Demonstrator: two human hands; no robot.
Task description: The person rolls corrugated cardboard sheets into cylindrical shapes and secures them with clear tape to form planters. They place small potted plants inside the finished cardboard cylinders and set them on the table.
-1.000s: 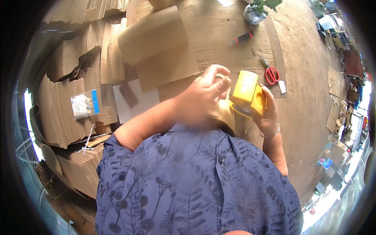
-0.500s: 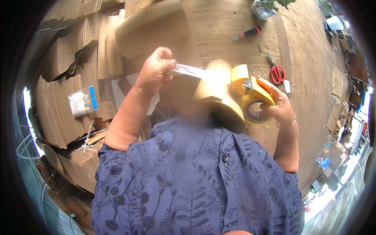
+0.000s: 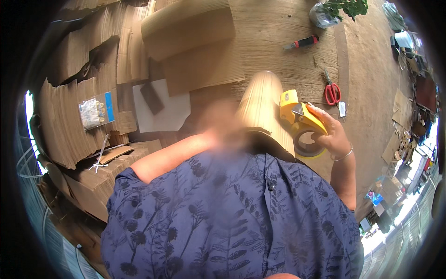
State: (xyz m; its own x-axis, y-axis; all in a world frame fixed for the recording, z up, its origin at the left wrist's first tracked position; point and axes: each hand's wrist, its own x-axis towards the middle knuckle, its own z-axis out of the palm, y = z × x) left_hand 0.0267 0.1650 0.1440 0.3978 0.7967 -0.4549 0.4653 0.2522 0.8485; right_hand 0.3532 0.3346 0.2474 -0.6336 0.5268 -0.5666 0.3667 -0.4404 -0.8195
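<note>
In front of my chest lies a rolled piece of tan cardboard (image 3: 261, 98), its dark hollow end toward me. My right hand (image 3: 331, 130) grips a yellow tape dispenser (image 3: 318, 120) with a roll of tape in it. The dispenser's yellow front end is against or very close to the roll's right side. My left hand (image 3: 218, 122) is at the left of the roll, close to its near end. A blur covers its fingers, so what they touch is hidden.
Ahead on the wooden table (image 3: 265, 42) lie a red and black utility knife (image 3: 302, 43) and red-handled scissors (image 3: 332, 93). A leafy plant in a clear container (image 3: 324, 15) stands beyond. Stacked cardboard (image 3: 69, 121) fills the left, with a bagged packet (image 3: 96, 111) on it.
My left hand was raised to the left, pulling a clear strip of tape; it has come down and right to the roll. The strip no longer shows. The right hand still holds the dispenser.
</note>
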